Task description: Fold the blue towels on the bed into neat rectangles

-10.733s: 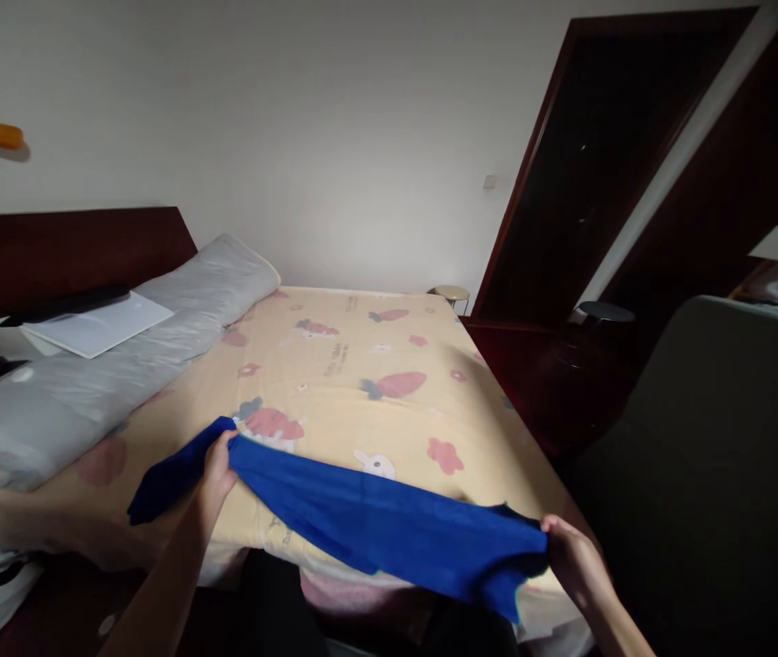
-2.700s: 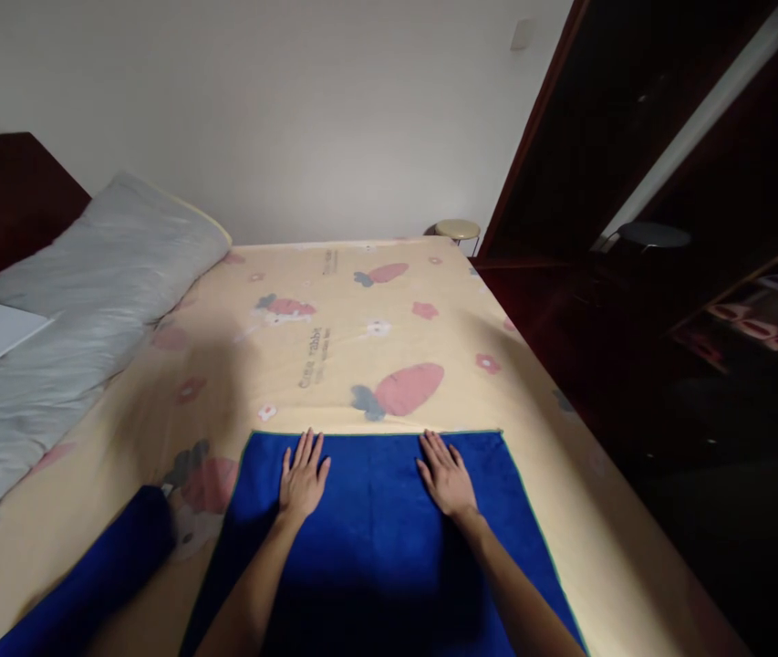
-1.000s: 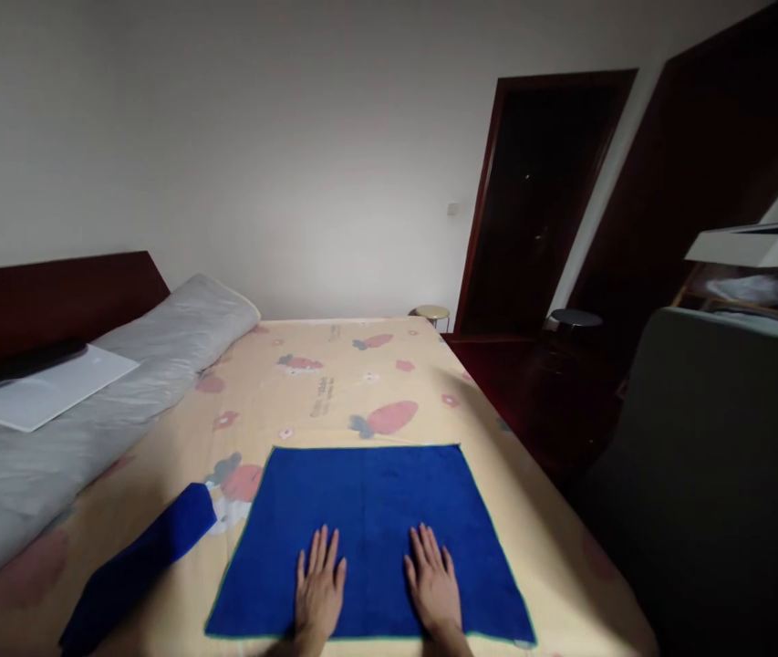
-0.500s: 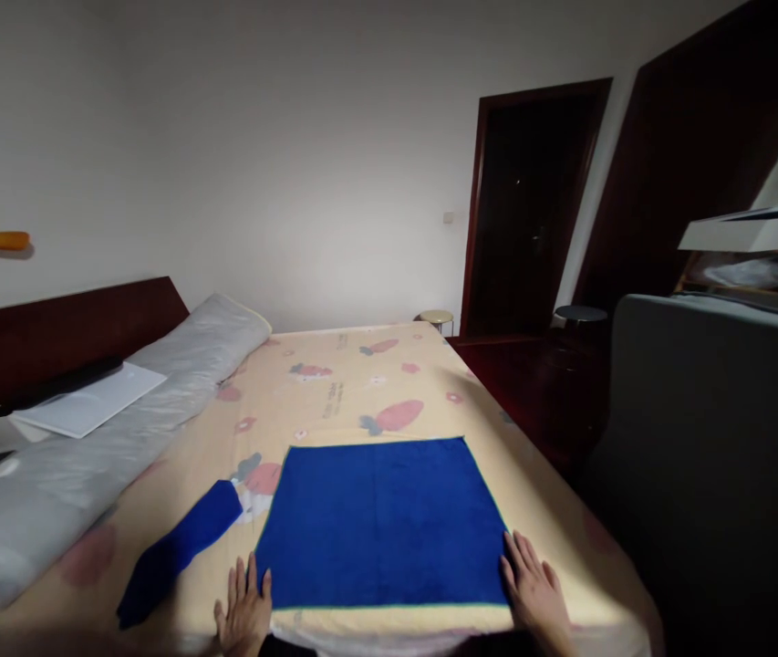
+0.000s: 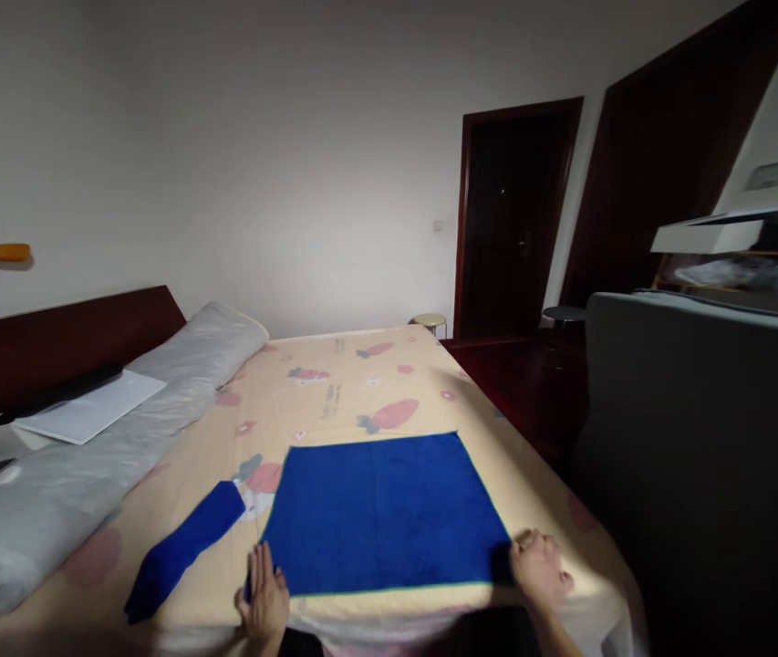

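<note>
Blue cloth flat on bed; 2nd cloth folded, unspread. L hand open at near L corner; R hand curled at near R, can't tell if gripping.

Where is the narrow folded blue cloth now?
Head view, left side: the folded cloth lies on the cream patterned bedsheet, between the spread blue cloth and grey bedding.

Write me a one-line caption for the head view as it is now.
Two hands at the near corners of a blue cloth spread on a bed.
</note>
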A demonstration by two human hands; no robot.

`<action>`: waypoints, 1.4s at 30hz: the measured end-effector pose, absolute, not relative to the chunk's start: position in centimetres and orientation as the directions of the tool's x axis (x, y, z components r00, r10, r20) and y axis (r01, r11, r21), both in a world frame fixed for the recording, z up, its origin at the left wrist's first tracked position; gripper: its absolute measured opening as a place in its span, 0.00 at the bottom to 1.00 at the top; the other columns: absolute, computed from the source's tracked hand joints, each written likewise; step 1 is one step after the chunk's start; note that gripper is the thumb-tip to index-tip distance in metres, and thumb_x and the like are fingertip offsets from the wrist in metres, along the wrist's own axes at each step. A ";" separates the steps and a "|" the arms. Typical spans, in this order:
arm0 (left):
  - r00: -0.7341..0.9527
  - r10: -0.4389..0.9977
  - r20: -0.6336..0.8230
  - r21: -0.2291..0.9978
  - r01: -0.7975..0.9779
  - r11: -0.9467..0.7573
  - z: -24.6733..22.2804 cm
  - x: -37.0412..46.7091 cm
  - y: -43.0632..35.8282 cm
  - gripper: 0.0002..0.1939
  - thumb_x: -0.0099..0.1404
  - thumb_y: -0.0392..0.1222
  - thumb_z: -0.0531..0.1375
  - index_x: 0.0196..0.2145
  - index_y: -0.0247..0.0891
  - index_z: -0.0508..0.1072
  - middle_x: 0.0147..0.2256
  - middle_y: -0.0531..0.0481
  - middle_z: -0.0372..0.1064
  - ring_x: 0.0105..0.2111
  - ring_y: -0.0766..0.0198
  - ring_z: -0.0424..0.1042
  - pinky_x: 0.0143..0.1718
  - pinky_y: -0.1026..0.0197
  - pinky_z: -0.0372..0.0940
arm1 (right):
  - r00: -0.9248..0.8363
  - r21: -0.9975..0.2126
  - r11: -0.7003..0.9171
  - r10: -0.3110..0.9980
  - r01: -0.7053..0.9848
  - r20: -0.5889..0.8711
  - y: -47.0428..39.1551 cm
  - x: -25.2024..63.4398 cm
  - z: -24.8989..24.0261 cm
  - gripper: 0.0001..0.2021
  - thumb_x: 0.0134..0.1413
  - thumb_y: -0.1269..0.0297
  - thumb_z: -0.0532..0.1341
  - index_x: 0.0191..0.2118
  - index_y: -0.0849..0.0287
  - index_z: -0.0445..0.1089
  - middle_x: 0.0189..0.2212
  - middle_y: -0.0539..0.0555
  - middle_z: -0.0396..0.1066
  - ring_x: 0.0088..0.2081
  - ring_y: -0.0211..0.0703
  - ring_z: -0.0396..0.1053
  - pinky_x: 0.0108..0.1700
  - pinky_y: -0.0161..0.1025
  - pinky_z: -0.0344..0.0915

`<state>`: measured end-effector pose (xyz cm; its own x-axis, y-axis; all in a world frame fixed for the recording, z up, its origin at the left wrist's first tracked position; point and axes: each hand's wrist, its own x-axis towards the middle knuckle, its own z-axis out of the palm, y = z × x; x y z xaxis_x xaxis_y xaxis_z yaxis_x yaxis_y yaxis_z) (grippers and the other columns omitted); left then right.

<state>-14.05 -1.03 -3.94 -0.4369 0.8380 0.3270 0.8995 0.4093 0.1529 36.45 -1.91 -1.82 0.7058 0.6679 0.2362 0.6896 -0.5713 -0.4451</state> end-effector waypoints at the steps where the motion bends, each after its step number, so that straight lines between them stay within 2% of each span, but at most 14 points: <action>1: -0.373 0.860 0.348 0.156 0.928 0.339 -3.9 -12.8 -1.2 0.30 0.66 0.45 0.47 0.65 0.52 0.48 0.64 0.49 0.51 0.66 0.55 0.44 0.57 0.43 0.51 | 0.698 -0.449 -0.559 0.673 0.697 0.246 -1.2 35.1 -1.3 0.25 0.54 0.60 0.43 0.54 0.62 0.63 0.56 0.68 0.61 0.57 0.57 0.59 0.50 0.57 0.59; 4: -0.174 0.923 0.342 0.158 0.979 0.126 -3.3 -9.1 -2.0 0.28 0.68 0.40 0.42 0.66 0.49 0.48 0.64 0.49 0.52 0.65 0.60 0.47 0.59 0.48 0.51 | 0.602 -0.420 -0.466 0.743 0.779 0.292 0.6 29.9 -0.2 0.27 0.55 0.64 0.44 0.59 0.67 0.59 0.61 0.67 0.56 0.62 0.53 0.53 0.56 0.54 0.54; 6: -0.041 0.966 0.254 0.183 0.983 -0.007 -2.4 -6.8 -2.6 0.28 0.69 0.38 0.40 0.65 0.47 0.50 0.65 0.50 0.50 0.65 0.62 0.47 0.60 0.50 0.50 | 0.445 -0.383 -0.323 0.848 0.865 0.289 1.3 26.3 0.1 0.26 0.54 0.67 0.45 0.59 0.66 0.60 0.63 0.64 0.53 0.64 0.49 0.49 0.59 0.51 0.51; 9: 0.260 0.962 0.089 0.283 0.919 -0.274 -0.4 -4.3 -3.0 0.29 0.68 0.36 0.44 0.66 0.48 0.48 0.65 0.52 0.48 0.65 0.64 0.45 0.62 0.52 0.46 | 0.198 -0.352 -0.103 0.949 0.930 0.247 1.6 21.3 0.0 0.28 0.52 0.73 0.46 0.59 0.62 0.61 0.65 0.60 0.52 0.66 0.45 0.46 0.61 0.49 0.48; 12: 0.406 0.914 -0.008 0.396 0.841 -0.369 2.0 -3.0 -2.7 0.29 0.68 0.37 0.44 0.66 0.48 0.46 0.66 0.52 0.46 0.66 0.65 0.44 0.63 0.52 0.44 | 0.034 -0.361 0.044 0.978 0.932 0.208 1.4 17.5 -0.1 0.30 0.49 0.76 0.46 0.60 0.60 0.61 0.66 0.58 0.49 0.66 0.44 0.44 0.61 0.48 0.46; 17: 0.389 0.920 -0.043 0.485 0.813 -0.322 4.6 -2.2 -1.3 0.27 0.71 0.41 0.40 0.66 0.47 0.45 0.66 0.51 0.45 0.66 0.65 0.41 0.64 0.50 0.40 | -0.109 -0.390 0.152 0.986 0.908 0.129 1.8 14.4 0.2 0.31 0.49 0.77 0.46 0.62 0.63 0.57 0.67 0.59 0.45 0.67 0.45 0.41 0.63 0.50 0.43; 26: 0.449 0.891 -0.068 0.467 0.804 -0.369 4.7 0.0 0.7 0.26 0.72 0.46 0.40 0.66 0.48 0.45 0.67 0.51 0.44 0.66 0.62 0.41 0.65 0.49 0.40 | -0.138 -0.351 0.151 0.988 0.924 0.063 1.1 11.8 -1.3 0.31 0.54 0.75 0.46 0.65 0.64 0.52 0.67 0.59 0.45 0.67 0.49 0.40 0.64 0.52 0.41; 28: 0.471 0.879 -0.072 0.454 0.801 -0.391 4.3 1.1 1.5 0.26 0.72 0.46 0.40 0.66 0.47 0.46 0.67 0.51 0.44 0.66 0.62 0.41 0.65 0.49 0.40 | -0.136 -0.333 0.165 0.985 0.928 0.108 -0.2 11.3 -2.3 0.31 0.54 0.72 0.48 0.65 0.63 0.51 0.66 0.60 0.47 0.67 0.51 0.41 0.64 0.55 0.40; 31: 0.483 0.869 -0.106 0.432 0.810 -0.398 3.5 2.8 2.9 0.27 0.72 0.47 0.40 0.66 0.44 0.47 0.67 0.49 0.42 0.66 0.61 0.40 0.65 0.49 0.41 | -0.172 -0.320 0.234 0.962 0.918 0.210 -2.3 11.2 -4.0 0.30 0.53 0.68 0.52 0.64 0.62 0.56 0.63 0.62 0.54 0.65 0.56 0.46 0.64 0.56 0.41; 36: 0.436 0.887 -0.154 0.348 0.864 -0.364 1.8 4.4 5.2 0.29 0.71 0.49 0.41 0.67 0.40 0.44 0.67 0.47 0.39 0.67 0.58 0.38 0.65 0.45 0.39 | -0.257 -0.276 0.376 0.886 0.884 0.385 -4.3 12.2 -5.6 0.25 0.54 0.63 0.54 0.59 0.58 0.63 0.57 0.58 0.66 0.59 0.52 0.58 0.63 0.50 0.44; 39: 0.408 0.906 -0.110 0.308 0.881 -0.360 1.0 4.6 6.9 0.29 0.71 0.49 0.41 0.67 0.43 0.42 0.68 0.49 0.38 0.67 0.58 0.37 0.65 0.44 0.38 | -0.306 -0.211 0.432 0.840 0.877 0.448 -4.5 12.6 -5.7 0.26 0.55 0.63 0.53 0.60 0.60 0.62 0.57 0.58 0.65 0.60 0.52 0.58 0.61 0.47 0.48; 42: 0.383 0.920 -0.079 0.272 0.896 -0.350 0.5 4.8 9.0 0.30 0.71 0.48 0.41 0.67 0.45 0.40 0.68 0.50 0.39 0.67 0.57 0.38 0.65 0.43 0.38 | -0.280 -0.178 0.411 0.823 0.894 0.494 -4.6 12.4 -5.6 0.29 0.56 0.63 0.52 0.64 0.59 0.56 0.61 0.58 0.59 0.62 0.52 0.55 0.59 0.45 0.51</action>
